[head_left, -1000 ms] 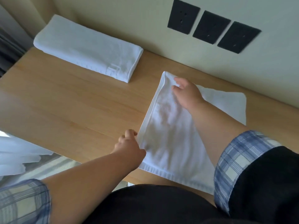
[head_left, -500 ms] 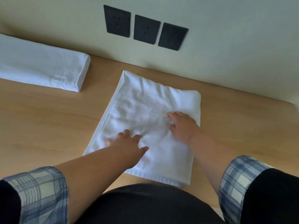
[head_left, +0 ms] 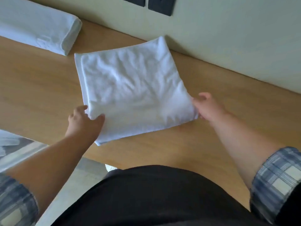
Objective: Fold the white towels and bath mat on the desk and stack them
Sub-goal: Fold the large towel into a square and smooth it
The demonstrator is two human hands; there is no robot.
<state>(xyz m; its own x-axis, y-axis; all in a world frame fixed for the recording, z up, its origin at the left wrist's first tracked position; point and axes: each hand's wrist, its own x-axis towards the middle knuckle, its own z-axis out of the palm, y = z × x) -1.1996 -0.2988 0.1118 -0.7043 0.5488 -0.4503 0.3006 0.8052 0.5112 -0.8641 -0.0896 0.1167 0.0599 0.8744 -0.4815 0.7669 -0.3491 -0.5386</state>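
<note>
A white towel [head_left: 130,88], folded into a rough square, lies flat on the wooden desk [head_left: 40,88] in the middle of the head view. My left hand [head_left: 83,121] grips its near left edge, thumb on top of the cloth. My right hand [head_left: 206,106] pinches its near right corner. A second white towel [head_left: 37,25], folded into a long thick bundle, rests at the far left of the desk against the wall.
Black wall sockets [head_left: 161,4] sit on the pale wall [head_left: 236,38] just behind the towel. The desk's front edge runs close to my body. White bedding [head_left: 8,141] shows below the desk at the left.
Both hands have slid off the middle of the towel to its near left edge and near right corner. The towel has turned on the desk and now looks squarer.
</note>
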